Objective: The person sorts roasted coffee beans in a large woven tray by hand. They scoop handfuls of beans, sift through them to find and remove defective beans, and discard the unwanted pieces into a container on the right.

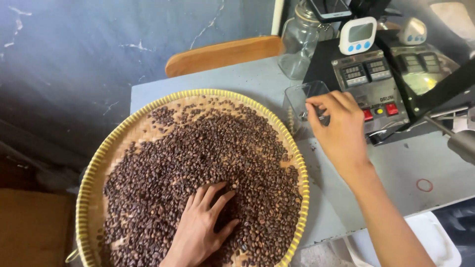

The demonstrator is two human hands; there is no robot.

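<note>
Left hand (pixel 200 230) lay flat w/ fingers (pixel 210 195) spread, gripping nothing, on the roasted coffee beans (pixel 198 153) heaped in the round woven tray (pixel 106 148). Right hand (pixel 341 128), at approx 2 o'clock from it, hovered over the clear plastic cup (pixel 299 101) on the counter (pixel 396 168). Its fingertips were pinched over the rim; couldn't tell if they held a bean.

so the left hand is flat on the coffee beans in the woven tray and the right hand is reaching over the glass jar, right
Not quite. The head view shows the left hand spread on the coffee beans in the woven tray, but the right hand is over the small clear plastic container, not the glass jar, which stands farther back.
</note>
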